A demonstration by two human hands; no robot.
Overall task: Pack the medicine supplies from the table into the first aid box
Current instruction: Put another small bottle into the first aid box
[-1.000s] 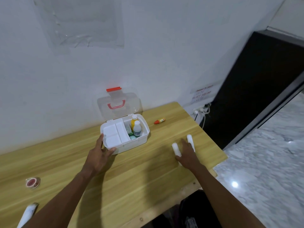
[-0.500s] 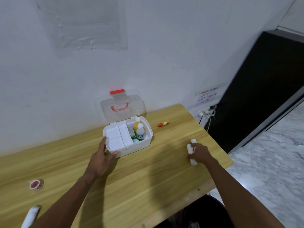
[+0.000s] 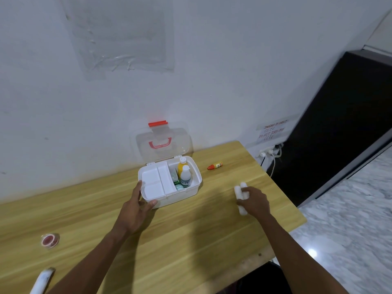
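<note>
On the right side of the tabletop (image 3: 191, 234), the right hand (image 3: 255, 201) curls around two white rolls (image 3: 238, 193), thumb below and fingers over their middles. They look like gauze or bandage: probably light, soft and squashable, with little risk of breakage, though two held side by side could slide against each other. Gripping across both mid-lengths, as shown, seems the surest hold.

The left hand (image 3: 135, 211) rests with fingers spread against the front-left corner of the first aid box (image 3: 180, 198), bracing it without gripping. Its clear lid (image 3: 163, 141) leans back against the wall. A white tray (image 3: 152, 183) covers the left part; a yellow bottle (image 3: 181, 168) and a white bottle (image 3: 185, 177) stand in the right compartment, leaving little free room there.

Between the rolls and the box the wood is bare. The table's right edge lies near the right hand. A red tube (image 3: 215, 166), a tape roll (image 3: 49, 240) and a white tube (image 3: 41, 281) lie unpacked.
</note>
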